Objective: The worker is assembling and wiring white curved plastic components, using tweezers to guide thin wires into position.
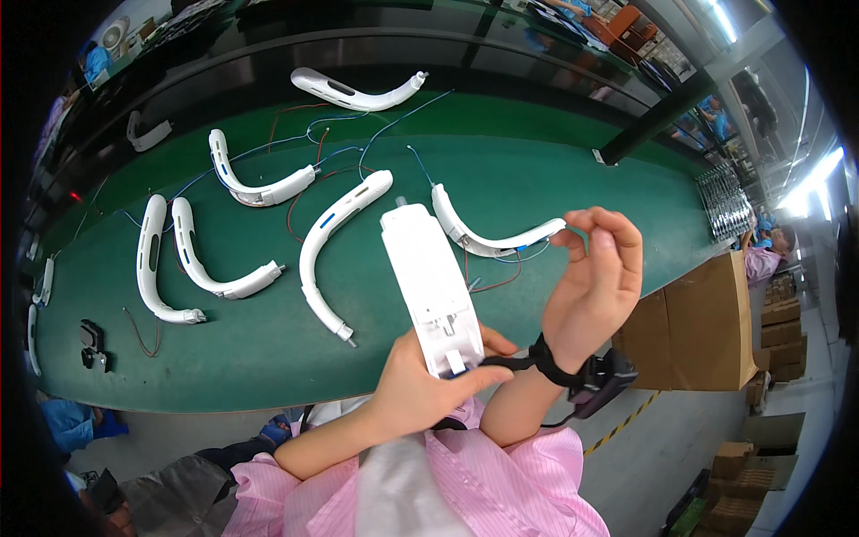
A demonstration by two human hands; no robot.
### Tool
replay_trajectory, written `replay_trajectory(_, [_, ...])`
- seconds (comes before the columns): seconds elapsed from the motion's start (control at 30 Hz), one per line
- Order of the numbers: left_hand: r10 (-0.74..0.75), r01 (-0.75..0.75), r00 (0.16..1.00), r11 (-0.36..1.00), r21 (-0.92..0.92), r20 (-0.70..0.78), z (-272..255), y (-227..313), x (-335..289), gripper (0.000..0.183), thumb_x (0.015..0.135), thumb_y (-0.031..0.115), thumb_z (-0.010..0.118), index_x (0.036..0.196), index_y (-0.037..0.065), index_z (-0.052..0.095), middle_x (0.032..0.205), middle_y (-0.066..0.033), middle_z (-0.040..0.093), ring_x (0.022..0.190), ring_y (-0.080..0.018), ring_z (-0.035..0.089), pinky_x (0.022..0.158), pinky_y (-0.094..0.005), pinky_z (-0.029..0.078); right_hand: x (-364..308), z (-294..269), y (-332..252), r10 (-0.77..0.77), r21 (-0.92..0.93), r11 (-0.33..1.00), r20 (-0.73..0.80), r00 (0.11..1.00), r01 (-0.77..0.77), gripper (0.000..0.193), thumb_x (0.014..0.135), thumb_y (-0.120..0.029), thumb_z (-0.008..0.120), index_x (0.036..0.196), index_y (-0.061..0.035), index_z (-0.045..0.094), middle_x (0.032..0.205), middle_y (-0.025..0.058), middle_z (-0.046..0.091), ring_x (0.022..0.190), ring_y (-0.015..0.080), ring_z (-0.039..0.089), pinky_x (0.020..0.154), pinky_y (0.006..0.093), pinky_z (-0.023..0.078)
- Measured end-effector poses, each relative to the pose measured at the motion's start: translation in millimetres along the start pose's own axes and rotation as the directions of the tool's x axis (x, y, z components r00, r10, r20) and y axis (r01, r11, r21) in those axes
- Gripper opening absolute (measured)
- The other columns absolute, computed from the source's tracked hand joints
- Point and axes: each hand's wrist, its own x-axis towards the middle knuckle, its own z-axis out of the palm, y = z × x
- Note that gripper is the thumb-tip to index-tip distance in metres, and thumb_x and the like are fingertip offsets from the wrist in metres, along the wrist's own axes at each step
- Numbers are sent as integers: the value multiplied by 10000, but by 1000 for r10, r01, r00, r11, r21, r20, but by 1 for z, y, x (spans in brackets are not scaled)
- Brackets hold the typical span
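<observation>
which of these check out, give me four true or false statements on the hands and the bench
1. The left hand holds a white casing. True.
2. The right hand grips that casing too. False: it is apart from the casing, with its fingertips by the end of a curved white part.
3. A black device is strapped to the right wrist. True.
4. The bench top is bright red. False: it is green.

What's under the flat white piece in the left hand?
The left hand passes under its lower end; green table shows around the white piece. Whatever else it covers is hidden.
</observation>
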Motion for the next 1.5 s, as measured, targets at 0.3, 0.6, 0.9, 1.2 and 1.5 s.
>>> replay_trajectory(0.3, [-154, 147, 982, 987, 70, 112, -11, -6, 22, 309, 692, -14, 708, 911, 16, 492, 811, -74, 647, 733, -122, 601, 627, -243, 466, -5, 7, 0, -148, 822, 114, 569, 809, -557, 134, 907, -182, 431, 990, -101, 498, 899, 36, 510, 921, 202, 459, 696, 363, 470])
replay_trajectory(0.6, [-225, 222, 967, 974, 37, 116, -13, -13, 19, 221, 695, 5, 707, 862, 9, 563, 752, -42, 624, 661, -97, 560, 585, -251, 450, -14, 16, -5, -319, 767, -170, 552, 771, -619, 130, 898, -181, 448, 974, -89, 500, 895, 56, 523, 890, 202, 484, 616, 317, 490])
replay_trajectory(0.9, [-199, 203, 977, 978, 42, -80, -30, 0, -1, 134, 715, 22, 693, 821, 12, 611, 701, -13, 590, 615, -80, 534, 544, -235, 424, -12, 7, 3, -76, 361, 928, 425, 902, -92, 284, 893, -238, 458, 911, 34, 538, 778, 129, 563, 719, 225, 548, 608, 300, 464])
replay_trajectory(1.2, [-178, 185, 982, 974, 130, -60, -46, 28, -26, 318, 665, -54, 697, 908, -6, 498, 796, -89, 619, 699, -106, 545, 615, -248, 450, 6, -5, -6, -36, -285, 955, 152, 988, 78, 159, 836, -82, 539, 909, 47, 600, 789, 96, 622, 713, 143, 589, 638, 249, 467])
replay_trajectory(1.5, [-241, 228, 968, 961, 155, 74, -51, 39, -35, 355, 642, -56, 712, 907, -6, 480, 789, -91, 626, 711, -118, 554, 640, -254, 441, 4, -11, 3, -261, -660, 712, 67, 963, 239, 105, 816, -54, 548, 842, 27, 610, 760, 92, 629, 652, 116, 597, 634, 227, 460])
